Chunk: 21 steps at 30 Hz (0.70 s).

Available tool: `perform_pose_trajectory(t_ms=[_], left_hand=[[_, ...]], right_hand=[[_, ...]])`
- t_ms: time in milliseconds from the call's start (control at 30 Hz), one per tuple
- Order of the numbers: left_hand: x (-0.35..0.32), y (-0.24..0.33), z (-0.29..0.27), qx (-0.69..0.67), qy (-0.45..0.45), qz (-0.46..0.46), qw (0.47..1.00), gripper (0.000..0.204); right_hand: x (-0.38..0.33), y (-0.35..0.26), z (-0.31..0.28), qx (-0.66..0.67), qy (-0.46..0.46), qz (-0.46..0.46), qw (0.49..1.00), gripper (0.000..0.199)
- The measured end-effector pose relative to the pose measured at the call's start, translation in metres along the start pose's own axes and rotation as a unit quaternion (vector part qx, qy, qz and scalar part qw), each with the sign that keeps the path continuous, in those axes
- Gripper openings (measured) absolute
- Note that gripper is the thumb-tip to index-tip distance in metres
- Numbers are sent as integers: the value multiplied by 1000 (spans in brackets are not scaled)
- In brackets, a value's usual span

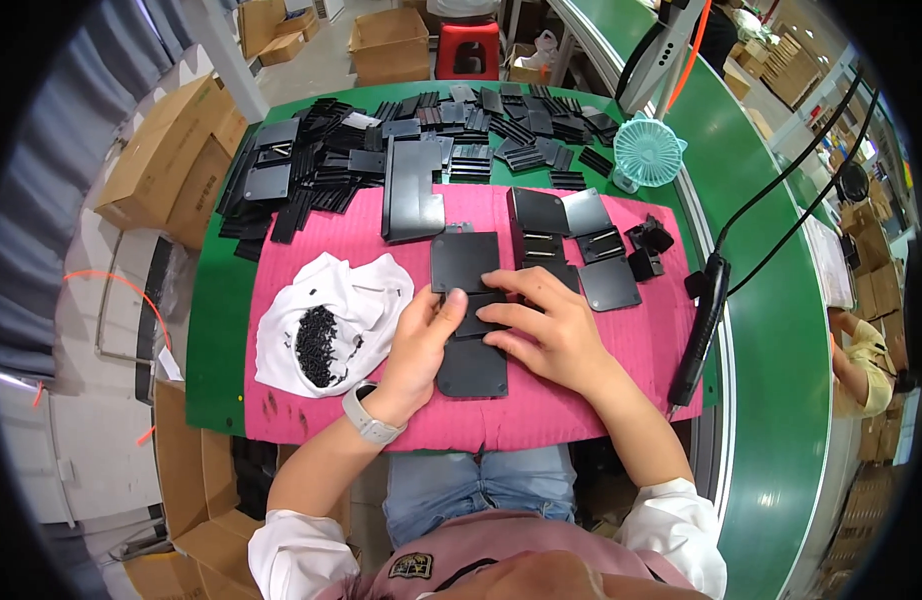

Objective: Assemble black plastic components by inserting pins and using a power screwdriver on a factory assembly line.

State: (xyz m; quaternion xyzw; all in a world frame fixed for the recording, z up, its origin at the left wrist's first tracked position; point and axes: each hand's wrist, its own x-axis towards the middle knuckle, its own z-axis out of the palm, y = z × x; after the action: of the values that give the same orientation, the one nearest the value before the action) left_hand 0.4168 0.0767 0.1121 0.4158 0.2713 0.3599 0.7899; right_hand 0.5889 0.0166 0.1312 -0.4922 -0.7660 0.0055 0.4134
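Black flat plastic plates (pixel 469 318), stacked in a short column from far to near, lie at the middle of a pink rectangular mat (pixel 591 390) that covers the near part of the green table (pixel 213 330). Both hands rest on this stack: the left hand (pixel 421 345) pinches the left edge of the middle plate between thumb and curled fingers, while the right hand (pixel 546 325) lies mostly open and flat, fingertips pressing down on the same plate from the right (whether any finger hooks under an edge cannot be told). A pale smartwatch (pixel 369 415) sits on the left wrist. Just left of the hands, on the mat, a white crumpled cloth (pixel 341 300) carries a heap of small black screws (pixel 318 345). Just beyond the stack stand more black moulded plastic parts (pixel 566 240), some tilted upright, with a larger L-shaped black panel (pixel 411 195) to their left. Farther off, a wide scatter of black ribbed plastic pieces (pixel 421 135) covers the far side of the table. At the far right stands a small teal desk fan (pixel 646 152). A black electric screwdriver (pixel 699 330) with its cable lies along the right edge of the mat, beside a green conveyor belt (pixel 781 350). Brown cardboard boxes (pixel 171 160) sit on the floor to the left.
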Motion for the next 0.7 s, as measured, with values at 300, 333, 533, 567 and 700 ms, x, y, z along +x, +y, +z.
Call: perform_pose_trajectory(t_ms=[300, 333, 533, 567, 700], left_hand=[[-3, -2, 0, 4, -65, -33, 997, 36], [-6, -1, -1, 4, -63, -36, 997, 37], [-7, 4, -4, -31, -78, -37, 996, 36], [-6, 3, -4, -33, -71, -36, 996, 36], [-5, -2, -3, 44, -49, 0, 998, 37]], right_hand=[[-13, -11, 1, 124, 59, 141, 980, 25], [-16, -12, 3, 114, 63, 125, 984, 25], [-12, -14, 3, 96, 54, 83, 990, 24], [-10, -12, 1, 75, 13, 52, 996, 25], [-12, -15, 2, 121, 8, 129, 984, 26]])
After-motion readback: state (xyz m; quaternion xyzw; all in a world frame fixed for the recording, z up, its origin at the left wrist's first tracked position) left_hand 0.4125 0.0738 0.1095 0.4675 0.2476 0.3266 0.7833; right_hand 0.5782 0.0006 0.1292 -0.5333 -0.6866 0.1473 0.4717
